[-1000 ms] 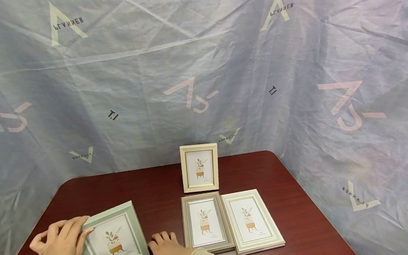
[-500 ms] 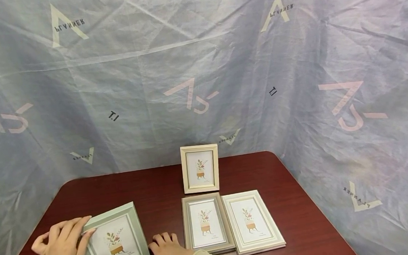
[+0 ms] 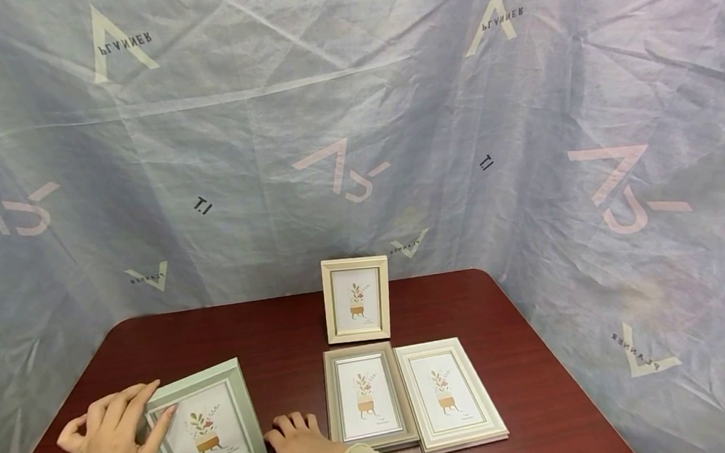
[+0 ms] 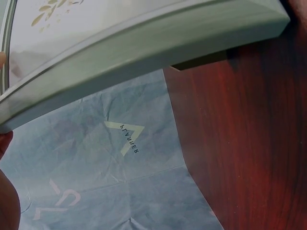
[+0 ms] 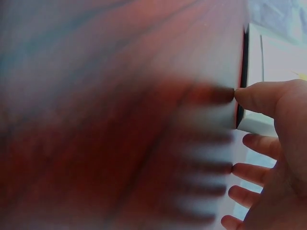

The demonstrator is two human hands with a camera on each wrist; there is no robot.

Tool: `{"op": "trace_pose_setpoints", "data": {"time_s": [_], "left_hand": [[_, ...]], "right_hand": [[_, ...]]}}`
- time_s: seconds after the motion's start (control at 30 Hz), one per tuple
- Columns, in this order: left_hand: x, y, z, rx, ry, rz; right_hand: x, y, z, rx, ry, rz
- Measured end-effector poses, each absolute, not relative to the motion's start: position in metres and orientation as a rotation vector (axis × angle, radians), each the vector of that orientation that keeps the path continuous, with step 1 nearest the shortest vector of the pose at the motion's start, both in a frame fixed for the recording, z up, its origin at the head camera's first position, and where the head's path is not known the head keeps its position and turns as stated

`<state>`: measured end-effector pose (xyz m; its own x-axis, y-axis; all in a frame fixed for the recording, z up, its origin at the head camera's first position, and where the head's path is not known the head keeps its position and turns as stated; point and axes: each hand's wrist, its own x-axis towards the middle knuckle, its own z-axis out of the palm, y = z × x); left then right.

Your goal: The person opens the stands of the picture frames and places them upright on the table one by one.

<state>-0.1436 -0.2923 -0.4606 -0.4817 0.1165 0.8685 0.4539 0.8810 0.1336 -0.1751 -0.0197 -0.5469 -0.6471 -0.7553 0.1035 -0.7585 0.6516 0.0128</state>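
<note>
A pale green picture frame [image 3: 245,409] leans back at the front left of the table, with a plant print inside. My left hand [image 3: 106,439] holds its upper left corner, thumb over the front and fingers at the back edge. In the left wrist view the frame's green edge [image 4: 144,60] crosses the top, and a dark stand piece [image 4: 201,61] shows behind it. My right hand [image 3: 300,448] rests on the table just right of this frame, fingers spread. The right wrist view shows the thumb and fingertips of that hand [image 5: 283,158] on the tabletop.
A cream picture frame [image 3: 329,301] stands upright at the back of the dark red table [image 3: 216,333]. In front of it lie a taupe frame [image 3: 333,402] and a white frame [image 3: 481,396], side by side. Grey printed cloth [image 3: 250,121] hangs around the table.
My left thumb has shifted slightly right, farther over the front of the green frame, and stands a little farther from the index finger. The frames and my right hand stay put.
</note>
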Motion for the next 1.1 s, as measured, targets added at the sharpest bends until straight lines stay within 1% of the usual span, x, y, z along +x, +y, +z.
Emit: {"op": "trace_pose_setpoints", "data": {"time_s": [0.23,0.63,0.87,1.1], "left_hand": [[-0.144,-0.29,-0.459,-0.412,-2.057,-0.445],[-0.149,-0.277,-0.451,-0.45,-2.071,-0.437],[-0.156,-0.26,-0.442,-0.494,-2.07,-0.438],[-0.165,-0.244,-0.441,-0.541,-2.086,-0.413]], "right_hand": [[-0.176,-0.019,-0.547,1.257,-2.775,0.053],[-0.179,-0.01,-0.534,1.265,-2.812,0.068],[-0.191,0.005,-0.523,1.202,-2.793,0.098],[-0.205,0.027,-0.514,1.107,-2.828,0.149]]}}
